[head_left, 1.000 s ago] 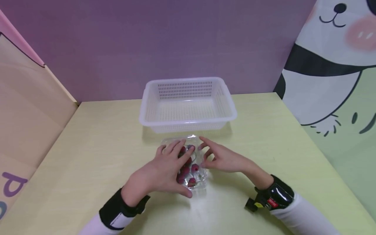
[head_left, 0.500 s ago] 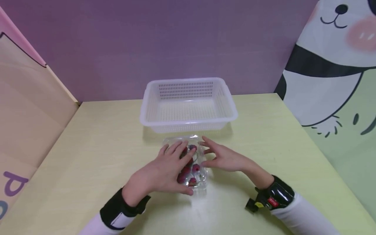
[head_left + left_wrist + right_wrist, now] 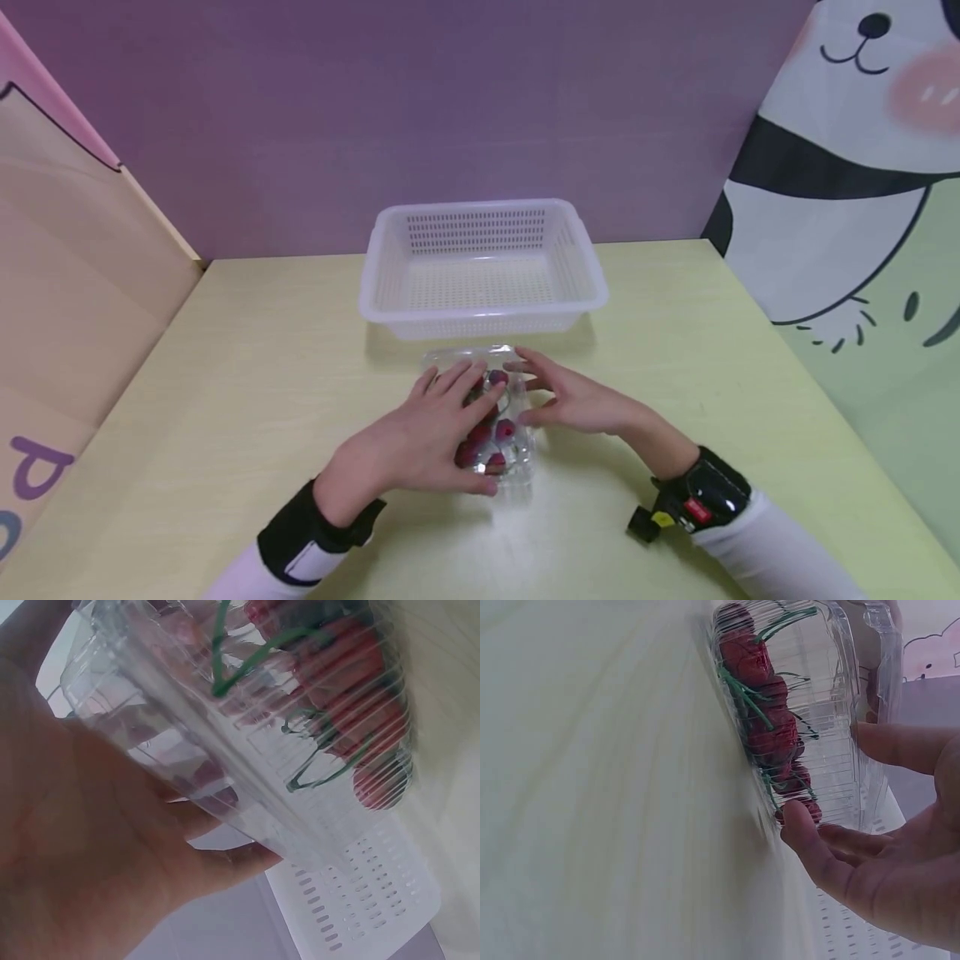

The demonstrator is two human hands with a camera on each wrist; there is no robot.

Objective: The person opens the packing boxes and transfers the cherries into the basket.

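A clear plastic clamshell box (image 3: 517, 454), its lid closed, lies on the table with several red, cherry-like fruits (image 3: 504, 430) inside. Green stems (image 3: 750, 697) show through its ribbed wall in the right wrist view. My left hand (image 3: 420, 442) rests over the lid with fingers spread, covering the box's left part. My right hand (image 3: 581, 404) is at the box's right side, its thumb and fingertips apart and touching the rim and far corner. Close up in the left wrist view, the left hand (image 3: 90, 832) lies along the lid's edge.
A white perforated basket (image 3: 480, 317) stands just behind the box, near the back of the pale table (image 3: 277, 333). A purple wall (image 3: 465, 100) rises behind it. Printed panels, one with a cartoon bear (image 3: 817, 233), flank the table.
Both hands and the box have shifted slightly right together. The right hand's thumb and fingers stay at the box's right side; the left hand stays spread over the lid.
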